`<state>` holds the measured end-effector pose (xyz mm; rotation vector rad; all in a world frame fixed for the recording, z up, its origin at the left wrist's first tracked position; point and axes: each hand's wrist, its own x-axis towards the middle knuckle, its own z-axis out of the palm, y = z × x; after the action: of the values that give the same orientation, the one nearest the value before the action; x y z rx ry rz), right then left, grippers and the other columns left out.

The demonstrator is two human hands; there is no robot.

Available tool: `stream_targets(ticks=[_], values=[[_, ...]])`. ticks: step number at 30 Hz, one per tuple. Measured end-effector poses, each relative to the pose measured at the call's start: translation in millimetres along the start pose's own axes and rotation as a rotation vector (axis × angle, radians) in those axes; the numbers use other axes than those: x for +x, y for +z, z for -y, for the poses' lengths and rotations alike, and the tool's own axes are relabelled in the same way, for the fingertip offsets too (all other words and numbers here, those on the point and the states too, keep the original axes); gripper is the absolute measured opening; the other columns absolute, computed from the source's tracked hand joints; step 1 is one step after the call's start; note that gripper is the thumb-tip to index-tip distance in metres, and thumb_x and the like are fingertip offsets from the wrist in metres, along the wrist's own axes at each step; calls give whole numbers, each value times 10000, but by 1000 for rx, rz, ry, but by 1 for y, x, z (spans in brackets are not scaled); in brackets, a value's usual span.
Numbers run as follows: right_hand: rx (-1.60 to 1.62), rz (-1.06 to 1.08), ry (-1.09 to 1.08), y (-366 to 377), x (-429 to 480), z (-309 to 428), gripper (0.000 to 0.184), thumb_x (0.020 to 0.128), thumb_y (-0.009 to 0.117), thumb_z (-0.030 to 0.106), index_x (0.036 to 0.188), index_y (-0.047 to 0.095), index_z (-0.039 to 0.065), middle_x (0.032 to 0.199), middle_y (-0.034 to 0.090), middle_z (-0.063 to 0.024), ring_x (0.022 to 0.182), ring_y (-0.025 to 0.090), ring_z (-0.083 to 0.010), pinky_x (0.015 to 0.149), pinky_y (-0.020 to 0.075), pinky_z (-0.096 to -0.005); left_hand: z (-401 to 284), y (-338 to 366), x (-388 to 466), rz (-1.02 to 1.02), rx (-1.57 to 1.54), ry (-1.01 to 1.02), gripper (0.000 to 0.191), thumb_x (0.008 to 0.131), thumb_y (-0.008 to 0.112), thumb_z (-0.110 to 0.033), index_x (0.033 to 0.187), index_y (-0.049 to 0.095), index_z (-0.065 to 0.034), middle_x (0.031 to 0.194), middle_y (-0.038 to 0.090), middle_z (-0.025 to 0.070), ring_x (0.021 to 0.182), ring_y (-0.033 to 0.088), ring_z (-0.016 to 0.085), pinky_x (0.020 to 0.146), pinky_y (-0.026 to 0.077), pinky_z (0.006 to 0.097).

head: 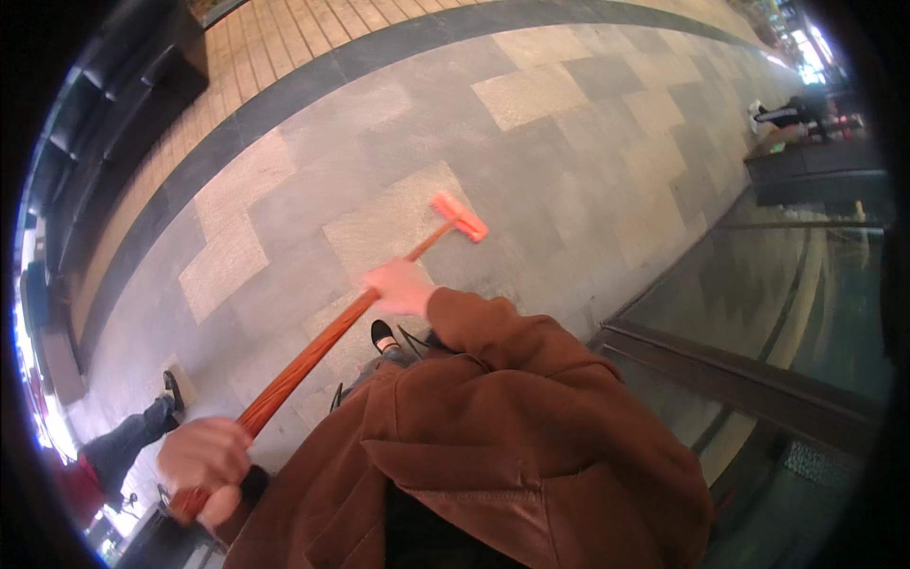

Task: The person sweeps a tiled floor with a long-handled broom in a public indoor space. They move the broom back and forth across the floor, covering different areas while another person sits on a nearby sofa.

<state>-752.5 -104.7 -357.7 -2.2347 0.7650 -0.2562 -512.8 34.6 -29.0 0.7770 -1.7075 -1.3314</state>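
A long wood-patterned handle slants across the view, with an orange-red broom or mop head at its far end over the tiled floor. Near its upper end, at lower left, my left hand is closed around the handle. My right hand grips the same pole further along, nearer the head. The head is blurred, so its exact kind cannot be told. Brown sleeves cover both arms. One of my black shoes shows just below my right hand.
Glass panels in a dark frame stand along the right. Black padded seating lines the left, beside a slatted wooden strip. A person's leg in dark trousers is at lower left. Another person's leg appears at the far right.
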Motion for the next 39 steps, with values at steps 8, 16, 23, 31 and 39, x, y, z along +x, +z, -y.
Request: stream_targets(ticks=[8,16,23,31,39], values=[[-148,-65,386,-37,-92,-59,81,696,647,194,714,688,127,705,660,-138,719,656,-369,643,503,-486,55,38,62,81,23,-85,243,716,619,-20,561,442,-84,592,549,44,568,592,246,736,503,421],[13,-97,171,-23,-35,17,150,662,678,167,773,650,69,753,654,-165,778,649,-387,655,490,-475,-5,-32,68,445,31,138,349,895,671,-304,620,505,-169,528,590,-7,486,615,123,756,488,333],[0,-183,567,-36,-134,-55,136,717,686,217,781,675,97,788,672,-141,828,654,-368,719,498,-485,66,37,116,52,-119,-18,393,781,666,-111,519,373,-124,470,430,11,433,529,196,767,510,410],[-181,-569,894,-17,-293,-137,268,825,622,263,676,605,40,751,632,-166,769,609,-406,703,482,-516,145,129,192,657,-220,-223,209,877,626,-32,690,534,-19,749,598,105,960,655,315,940,465,472],[-120,-515,831,-20,-234,-92,142,760,627,165,654,653,75,736,653,-145,765,621,-376,713,478,-495,91,85,197,585,-61,-133,216,795,668,-33,649,514,-69,675,599,63,770,663,271,946,466,467]])
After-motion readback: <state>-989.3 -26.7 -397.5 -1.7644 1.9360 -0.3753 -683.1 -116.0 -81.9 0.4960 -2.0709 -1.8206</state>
